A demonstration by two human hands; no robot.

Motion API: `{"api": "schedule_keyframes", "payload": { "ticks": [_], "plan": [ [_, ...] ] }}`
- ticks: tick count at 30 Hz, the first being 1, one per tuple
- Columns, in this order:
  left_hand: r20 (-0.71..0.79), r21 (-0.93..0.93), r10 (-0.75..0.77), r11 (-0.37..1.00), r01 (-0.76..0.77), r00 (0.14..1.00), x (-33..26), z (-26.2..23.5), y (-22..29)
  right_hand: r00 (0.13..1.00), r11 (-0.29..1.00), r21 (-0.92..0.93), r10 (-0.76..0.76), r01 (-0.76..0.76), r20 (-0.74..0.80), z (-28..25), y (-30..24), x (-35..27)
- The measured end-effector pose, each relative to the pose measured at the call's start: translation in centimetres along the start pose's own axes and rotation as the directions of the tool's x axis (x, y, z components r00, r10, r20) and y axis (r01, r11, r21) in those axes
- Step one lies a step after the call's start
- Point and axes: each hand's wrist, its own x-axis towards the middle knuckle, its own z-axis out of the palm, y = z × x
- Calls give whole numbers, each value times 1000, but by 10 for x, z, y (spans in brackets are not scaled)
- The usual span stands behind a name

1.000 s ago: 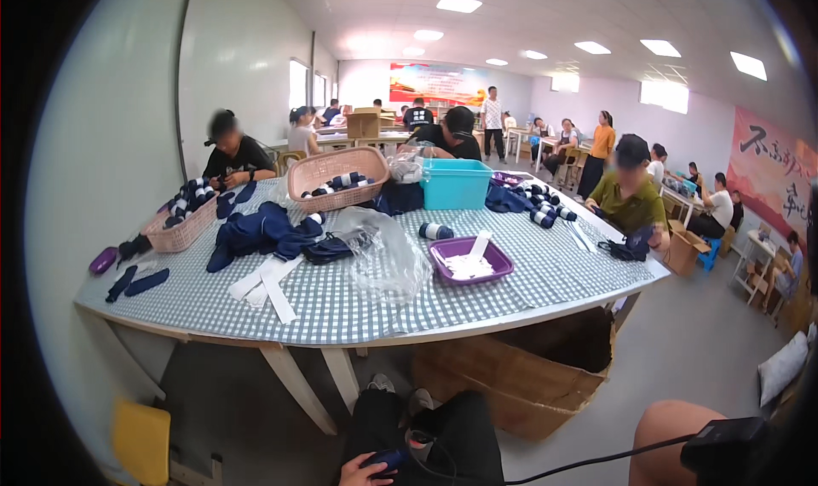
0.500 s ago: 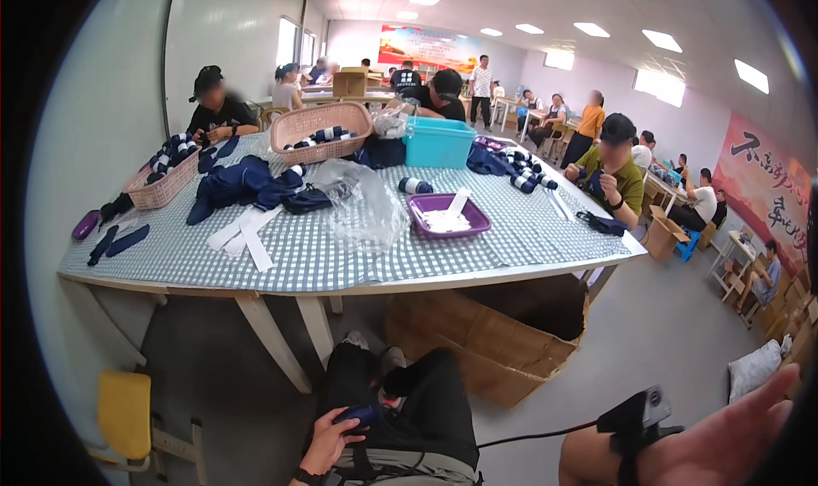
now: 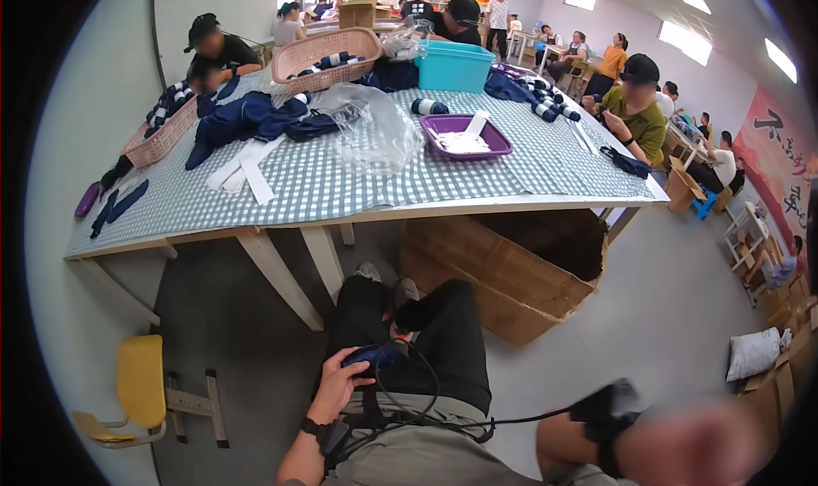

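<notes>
My left hand [image 3: 335,384] rests over my lap, its fingers closed around a dark blue cloth bundle [image 3: 366,357]. The fold of that bundle is too small to make out. At the lower right my right hand [image 3: 690,448] is raised close to the camera and smeared by motion, so its fingers do not show. A small black device [image 3: 607,401] is strapped at the right wrist, and a black cable [image 3: 511,420] runs from it across my lap. On the table ahead lie navy rolls with white bands, one roll [image 3: 429,107] standing apart beside a purple tray [image 3: 503,151] of white paper strips.
The checked tablecloth [image 3: 375,192] also carries a pink basket [image 3: 360,73], a turquoise bin [image 3: 456,67], navy cloth [image 3: 239,124] and clear plastic bags [image 3: 375,145]. A large cardboard box [image 3: 477,286] sits under the table. A yellow chair [image 3: 141,382] stands left. Several people work around.
My view has tipped downward, so the table sits higher in the picture. The right hand, open with palm showing before, is now blurred and lower. The left hand still holds the bundle.
</notes>
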Motion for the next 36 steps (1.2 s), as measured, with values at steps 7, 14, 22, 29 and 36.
{"api": "schedule_keyframes", "payload": {
  "ticks": [7, 14, 22, 29, 36],
  "plan": [
    [-12, 143, -6, 990, 8, 1000, -27, -18, 2, 387, 393, -150, 920, -907, 65, 50, 134, -96],
    [-89, 145, -54, 987, 67, 995, -26, -14, 3, 517, 560, -700, 798, -443, 311, 78, 301, -169],
    [-246, 335, 197, 936, -107, 949, -61, -78, 39, 449, 531, -806, 806, -260, 387, 126, 363, -241],
    [-427, 372, 353, 908, -194, 832, -109, -118, 69, 242, 537, -813, 839, -225, 487, 170, 376, -236],
    [-427, 345, 461, 878, -331, 778, -110, -120, 54, 494, 657, -752, 672, -55, 552, 162, 373, -240]
  ]
}}
